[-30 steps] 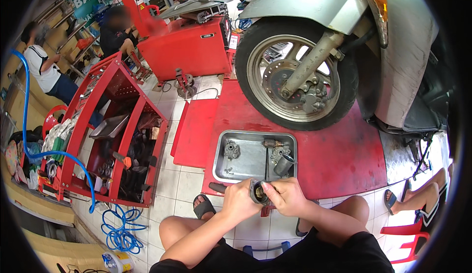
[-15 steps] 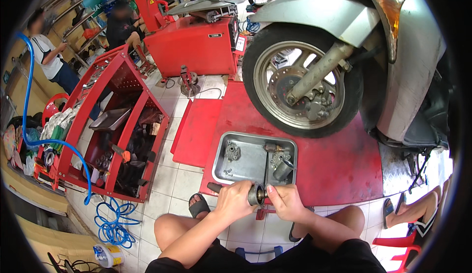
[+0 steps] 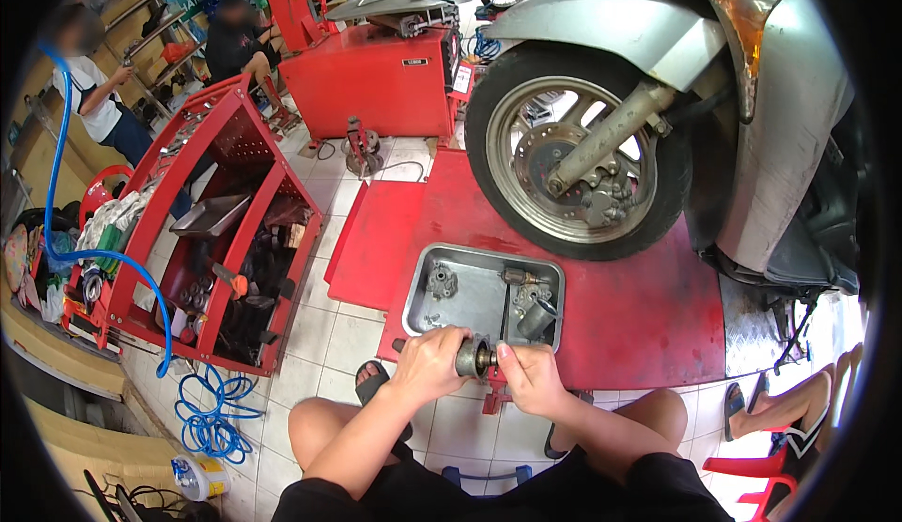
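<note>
Both hands meet over the near edge of a steel tray [image 3: 411, 282] standing on a red platform. My left hand [image 3: 428, 364] is wrapped round a short grey metal cylinder [image 3: 467, 358]. My right hand [image 3: 532, 373] pinches a thin metal shaft [image 3: 490, 358] at the cylinder's right end. A dark handle end [image 3: 399, 344] sticks out left of my left hand; what it belongs to is hidden. Inside the tray lie a cast metal cover [image 3: 442, 281], a grey metal can [image 3: 536, 319], a copper-brown cylindrical part [image 3: 514, 277] and several small bits [image 3: 432, 319].
A scooter's front wheel [image 3: 489, 155] rests on the red platform [image 3: 629, 325] beyond the tray. To the left stands a red tool cart [image 3: 272, 287], with a coiled blue hose [image 3: 216, 419] on the tiles. Two people are at the back left; another person's legs [image 3: 785, 390] show at right.
Both hands have shifted slightly left and up with the cylinder and shaft, and the cylinder's open end is turned a little differently. The whole view has also shifted slightly.
</note>
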### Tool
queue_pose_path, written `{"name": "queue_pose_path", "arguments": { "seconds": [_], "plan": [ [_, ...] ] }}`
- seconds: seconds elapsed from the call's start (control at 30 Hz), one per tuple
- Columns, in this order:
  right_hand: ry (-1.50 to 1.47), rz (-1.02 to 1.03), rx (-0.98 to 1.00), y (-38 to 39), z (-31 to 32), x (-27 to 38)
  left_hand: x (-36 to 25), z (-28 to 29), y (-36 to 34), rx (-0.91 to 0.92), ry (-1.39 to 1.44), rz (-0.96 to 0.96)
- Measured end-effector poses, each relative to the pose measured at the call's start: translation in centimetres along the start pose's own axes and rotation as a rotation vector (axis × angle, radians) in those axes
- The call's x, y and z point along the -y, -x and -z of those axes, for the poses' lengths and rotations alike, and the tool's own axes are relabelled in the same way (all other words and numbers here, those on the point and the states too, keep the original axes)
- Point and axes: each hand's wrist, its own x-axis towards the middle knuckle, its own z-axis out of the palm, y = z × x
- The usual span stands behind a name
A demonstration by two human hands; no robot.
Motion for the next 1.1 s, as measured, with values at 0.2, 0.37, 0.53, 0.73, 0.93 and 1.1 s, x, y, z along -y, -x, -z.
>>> {"name": "queue_pose_path", "arguments": {
  "seconds": [0.2, 0.37, 0.53, 0.73, 0.93, 1.1],
  "plan": [
    [0.01, 0.009, -0.043, -0.5, -1.1, 0.1, 1.0, -0.2, -0.1, -0.002, -0.059, 0.052],
    [-0.009, -0.078, 0.021, -0.8, -0.3, -0.4, 0.9, -0.3, -0.3, -0.01, 0.01, -0.013],
    [-0.022, -0.037, -0.001, -1.2, -0.5, 0.3, 0.8, -0.1, -0.7, -0.046, 0.08, 0.019],
    [0.272, 0.172, 0.017, -1.8, 1.4, 0.4, 1.0, -0.3, -0.6, -0.033, 0.075, -0.034],
    [0.244, 0.185, -0.137, -1.2, 0.8, -0.9, -1.9, -2.3, -0.5, -0.03, 0.121, 0.092],
    [0.019, -0.03, -0.238, -0.8, -0.9, -1.1, -2.6, -2.9, -0.4, -0.092, 0.057, 0.084]
  ]
}}
